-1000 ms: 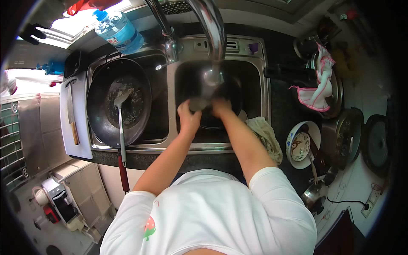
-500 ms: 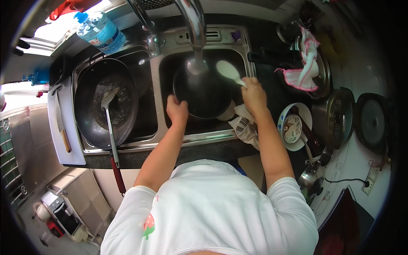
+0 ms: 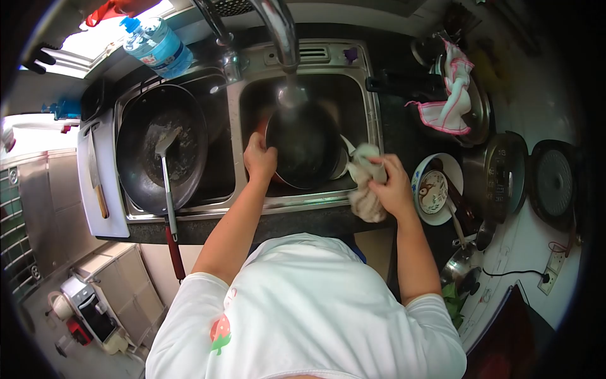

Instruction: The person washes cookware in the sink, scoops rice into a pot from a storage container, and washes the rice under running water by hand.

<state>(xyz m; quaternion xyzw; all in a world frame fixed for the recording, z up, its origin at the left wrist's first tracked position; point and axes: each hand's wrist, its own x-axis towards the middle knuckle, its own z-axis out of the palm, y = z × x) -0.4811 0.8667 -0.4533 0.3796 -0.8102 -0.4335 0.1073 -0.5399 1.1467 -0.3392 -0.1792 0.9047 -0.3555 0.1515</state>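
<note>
A dark round pot [image 3: 306, 151] sits tilted in the right sink basin, under the faucet [image 3: 281, 38], from which water runs into it. My left hand [image 3: 260, 156] is closed on the pot's left rim. Over the basin's front right edge, my right hand [image 3: 392, 186] is closed around a crumpled pale cloth [image 3: 367, 189]. Part of a white object [image 3: 344, 158] shows between the pot and the cloth; its kind I cannot make out.
In the left basin rests a wok [image 3: 136, 183] with a spatula [image 3: 165, 164]. A knife [image 3: 96, 170] lies on the white cutting board [image 3: 107, 218]. Stacked bowls [image 3: 451, 167] and an open rice cooker [image 3: 502, 167] stand at right; a blue bottle [image 3: 158, 47] is behind.
The white rice paddle has left my right hand, which has moved down and taken up the cloth. My left hand stays on the pot, which has shifted slightly.
</note>
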